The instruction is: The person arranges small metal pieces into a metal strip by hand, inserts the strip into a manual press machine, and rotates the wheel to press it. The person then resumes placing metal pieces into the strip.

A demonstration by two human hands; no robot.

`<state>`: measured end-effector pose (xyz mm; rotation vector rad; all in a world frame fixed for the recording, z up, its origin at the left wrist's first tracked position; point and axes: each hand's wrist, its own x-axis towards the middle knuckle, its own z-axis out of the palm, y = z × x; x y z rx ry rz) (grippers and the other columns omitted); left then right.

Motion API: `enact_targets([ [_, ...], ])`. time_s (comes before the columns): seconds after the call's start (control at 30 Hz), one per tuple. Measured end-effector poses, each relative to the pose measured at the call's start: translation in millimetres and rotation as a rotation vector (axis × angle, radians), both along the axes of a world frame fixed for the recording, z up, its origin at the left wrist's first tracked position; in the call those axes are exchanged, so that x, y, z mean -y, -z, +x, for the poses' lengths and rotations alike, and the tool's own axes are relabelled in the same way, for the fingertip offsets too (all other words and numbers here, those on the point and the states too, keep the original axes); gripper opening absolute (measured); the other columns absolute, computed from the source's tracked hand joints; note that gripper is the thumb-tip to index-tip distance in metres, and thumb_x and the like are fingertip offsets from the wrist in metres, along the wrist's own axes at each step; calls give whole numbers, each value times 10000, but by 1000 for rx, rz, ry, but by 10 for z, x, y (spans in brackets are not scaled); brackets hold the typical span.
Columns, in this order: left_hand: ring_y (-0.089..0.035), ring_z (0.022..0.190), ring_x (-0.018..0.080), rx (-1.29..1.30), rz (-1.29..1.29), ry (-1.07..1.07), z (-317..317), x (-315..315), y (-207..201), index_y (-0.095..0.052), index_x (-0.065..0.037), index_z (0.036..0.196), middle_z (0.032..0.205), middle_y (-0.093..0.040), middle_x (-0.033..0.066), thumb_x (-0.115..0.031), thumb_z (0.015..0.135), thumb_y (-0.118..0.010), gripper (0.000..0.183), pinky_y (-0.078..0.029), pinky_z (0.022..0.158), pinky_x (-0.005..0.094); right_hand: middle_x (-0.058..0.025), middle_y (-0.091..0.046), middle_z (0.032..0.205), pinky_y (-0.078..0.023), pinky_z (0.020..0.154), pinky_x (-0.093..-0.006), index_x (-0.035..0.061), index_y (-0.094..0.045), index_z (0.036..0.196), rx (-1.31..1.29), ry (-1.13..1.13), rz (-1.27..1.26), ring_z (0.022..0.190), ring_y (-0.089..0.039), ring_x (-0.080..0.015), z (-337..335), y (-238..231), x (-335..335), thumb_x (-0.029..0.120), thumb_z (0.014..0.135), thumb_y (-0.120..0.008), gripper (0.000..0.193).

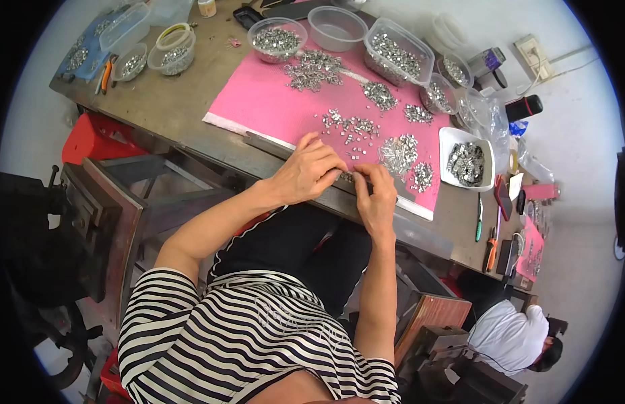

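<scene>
Above a grey metal bar (pixel 269 145) along the front edge of the table, both hands meet with their fingertips close together. My left hand (pixel 309 170) has its thumb and fingers pinched. My right hand (pixel 376 200) is pinched too, thumb against fingers, just to the right. Small shiny metal pieces (pixel 346 177) show between the fingertips; what each pinch holds is hidden. Just beyond the hands, loose metal pieces (pixel 353 126) are scattered on a pink mat (pixel 258 91). A pile of longer, thin metal pieces (pixel 398 154) lies near my right hand.
Clear tubs (pixel 277 40) of metal parts line the mat's far side. A white square bowl (pixel 488 183) of darker parts stands right, near a green-handled tool (pixel 479 219) and orange-handled pliers (pixel 491 250). A red stool (pixel 97 138) is at left. Another person (pixel 511 333) sits at lower right.
</scene>
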<state>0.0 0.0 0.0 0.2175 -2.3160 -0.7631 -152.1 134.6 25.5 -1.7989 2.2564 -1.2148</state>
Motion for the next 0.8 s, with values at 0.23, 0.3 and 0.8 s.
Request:
enact_targets([
  [0.23,-583,967,267,-25,-53,-73,-42,-120,-10,-658,-81,974,928,-612,69,-148,877,-706,127,-359,1075,519,-115,-633,871,-491,725,-387,21,-720,974,-105,62,-31,800,-621,-276,-181,0,236,48,855,-735,123],
  [0.3,-578,967,273,-14,-61,-76,-56,-122,-5,-648,-75,967,929,-605,75,-147,878,-703,127,-366,1069,516,-113,-618,861,-476,704,-397,25,-729,972,-147,20,28,779,-600,-275,-209,7,261,52,835,-746,141],
  [0.8,-571,958,321,-29,22,-31,-54,-76,-42,-619,-41,961,925,-587,105,-77,878,-675,107,-376,1080,542,-94,-590,896,-408,807,-413,39,-637,930,-155,-83,49,883,-578,-285,-128,-78,95,49,824,-731,142],
])
